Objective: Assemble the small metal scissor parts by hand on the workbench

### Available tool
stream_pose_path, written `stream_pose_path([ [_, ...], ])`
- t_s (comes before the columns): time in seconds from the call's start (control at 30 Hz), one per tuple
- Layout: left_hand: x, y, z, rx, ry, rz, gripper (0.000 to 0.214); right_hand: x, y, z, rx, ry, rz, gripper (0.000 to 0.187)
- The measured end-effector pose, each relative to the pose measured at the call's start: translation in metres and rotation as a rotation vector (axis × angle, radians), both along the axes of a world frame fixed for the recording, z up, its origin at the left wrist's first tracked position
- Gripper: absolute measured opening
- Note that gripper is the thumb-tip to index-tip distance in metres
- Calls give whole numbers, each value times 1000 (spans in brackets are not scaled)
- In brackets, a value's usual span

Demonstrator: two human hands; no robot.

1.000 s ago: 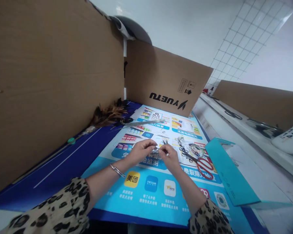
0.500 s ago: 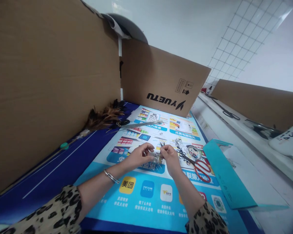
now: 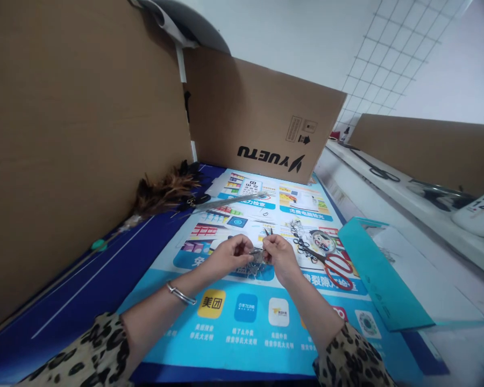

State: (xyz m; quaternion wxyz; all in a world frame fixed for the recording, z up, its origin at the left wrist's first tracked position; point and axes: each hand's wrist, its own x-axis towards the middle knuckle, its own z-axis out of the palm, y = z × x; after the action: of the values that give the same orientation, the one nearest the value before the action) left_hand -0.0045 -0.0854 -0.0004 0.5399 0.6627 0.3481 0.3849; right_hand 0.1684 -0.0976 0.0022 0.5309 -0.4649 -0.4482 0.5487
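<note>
My left hand [image 3: 236, 252] is closed in a pinch at a tangle of thin, shiny wiry pieces [image 3: 256, 269], whose ends stick out below the fingers. Close by on its right, my right hand [image 3: 280, 255] pinches at the same tangle, thumb and fingers pressed together. A dark, forked pointed tip [image 3: 268, 232] shows just above the right fingers; whether this hand holds it I cannot tell. To the right lie scissors with red handles [image 3: 339, 270], beside a scatter of small black loops and fine pieces [image 3: 304, 248]. A round, clear-rimmed item [image 3: 322, 241] touches this group.
A printed blue-and-white sheet [image 3: 177, 344] covers the table. Tall cardboard panels [image 3: 266, 107] stand at the back and left. A long metal blade-like tool [image 3: 234, 201] and brown feathers [image 3: 165, 188] lie at the back left. A teal folder [image 3: 383, 279] sits at right, next to a white ledge [image 3: 423, 183].
The view has shifted slightly. Both hands stay together at the wiry tangle, with only small finger movement; a thin piece now shows more clearly between them.
</note>
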Motion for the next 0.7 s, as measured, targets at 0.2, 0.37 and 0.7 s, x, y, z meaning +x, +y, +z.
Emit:
stream_pose_path([
  [0.2, -1, 4, -4, -67, -20, 11, 20, -1, 2, 0, -2, -17, -12, 19],
  [0.37, 0, 3, -4, -77, -49, 121, 19, -3, 5, -3, 87, -64, -78, 24],
  [0.7, -1, 4, -2, -68, -138, 310, 19, -10, -16, 7, 485, -776, -198, 16],
])
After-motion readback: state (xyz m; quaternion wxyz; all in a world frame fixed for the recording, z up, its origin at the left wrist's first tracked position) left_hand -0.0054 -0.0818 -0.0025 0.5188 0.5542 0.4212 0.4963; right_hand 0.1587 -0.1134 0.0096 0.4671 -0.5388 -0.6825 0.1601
